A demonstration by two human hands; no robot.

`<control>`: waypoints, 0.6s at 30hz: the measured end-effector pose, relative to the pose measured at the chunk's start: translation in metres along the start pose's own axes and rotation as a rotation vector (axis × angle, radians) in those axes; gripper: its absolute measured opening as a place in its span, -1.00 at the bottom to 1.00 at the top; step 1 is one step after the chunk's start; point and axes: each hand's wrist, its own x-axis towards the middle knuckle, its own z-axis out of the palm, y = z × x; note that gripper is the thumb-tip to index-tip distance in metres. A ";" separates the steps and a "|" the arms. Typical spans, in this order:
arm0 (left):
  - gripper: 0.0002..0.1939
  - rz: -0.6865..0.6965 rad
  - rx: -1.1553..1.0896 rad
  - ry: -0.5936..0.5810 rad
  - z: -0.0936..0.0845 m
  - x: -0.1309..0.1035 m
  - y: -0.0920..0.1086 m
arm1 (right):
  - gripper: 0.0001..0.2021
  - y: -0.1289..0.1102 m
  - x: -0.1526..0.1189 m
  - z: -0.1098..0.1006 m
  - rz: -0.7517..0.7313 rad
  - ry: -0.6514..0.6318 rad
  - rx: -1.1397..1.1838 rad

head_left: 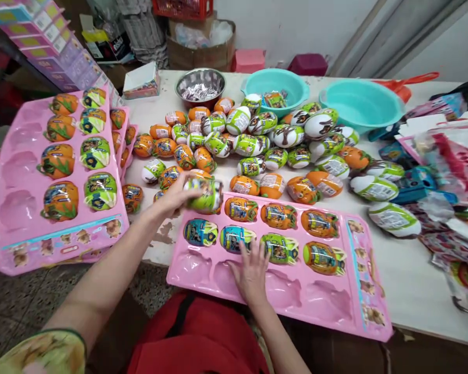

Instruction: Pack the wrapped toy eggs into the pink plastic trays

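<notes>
In my left hand (pixel 181 195) is a green-wrapped toy egg (pixel 206 194), blurred by motion, held over the far left corner of a pink plastic tray (pixel 234 298). My right hand (pixel 252 272) is spread on this tray, its fingertips at a blue-wrapped egg (pixel 234 238) in the middle row. Orange eggs (pixel 278 215) fill the tray's far row. The middle row holds blue, green (pixel 280 248) and orange eggs (pixel 323 258). The hollows in the near row hold nothing that I can see. Printed animal pictures run along the tray's right edge.
Loose wrapped eggs (pixel 251 144) lie heaped beyond the tray. Behind them stand a metal bowl (pixel 181 98) and two turquoise basins (pixel 362 106). Stacked pink trays (pixel 21 156), partly filled, are at left. Packaging (pixel 456 156) clutters the right side.
</notes>
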 end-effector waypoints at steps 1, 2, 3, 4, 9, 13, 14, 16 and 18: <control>-0.39 -0.128 -0.132 -0.090 -0.009 -0.033 -0.019 | -0.26 -0.008 0.000 -0.006 0.003 0.022 0.080; -0.41 -0.254 -0.246 -0.170 -0.013 -0.065 -0.040 | -0.26 -0.016 0.000 -0.010 -0.013 0.021 0.165; -0.43 -0.363 -0.331 -0.220 -0.012 -0.093 -0.061 | -0.26 -0.024 -0.001 -0.012 -0.052 0.003 0.247; -0.43 -0.448 -0.387 -0.241 -0.006 -0.117 -0.080 | -0.27 -0.031 -0.002 -0.010 -0.108 -0.039 0.316; -0.41 -0.407 -0.107 -0.035 0.026 -0.165 -0.130 | -0.32 -0.056 -0.003 0.018 -0.296 -0.277 0.460; -0.38 -0.268 0.178 0.180 0.019 -0.161 -0.137 | -0.41 -0.059 0.002 0.025 -0.262 -0.350 0.498; -0.32 -0.295 0.088 0.129 0.016 -0.160 -0.139 | -0.40 -0.059 0.003 0.025 -0.266 -0.352 0.499; -0.21 -0.388 -0.218 -0.104 0.010 -0.157 -0.143 | -0.38 -0.060 0.001 0.024 -0.297 -0.337 0.481; -0.17 -0.437 -0.479 -0.291 0.009 -0.155 -0.149 | -0.41 -0.061 -0.004 0.027 -0.326 -0.303 0.414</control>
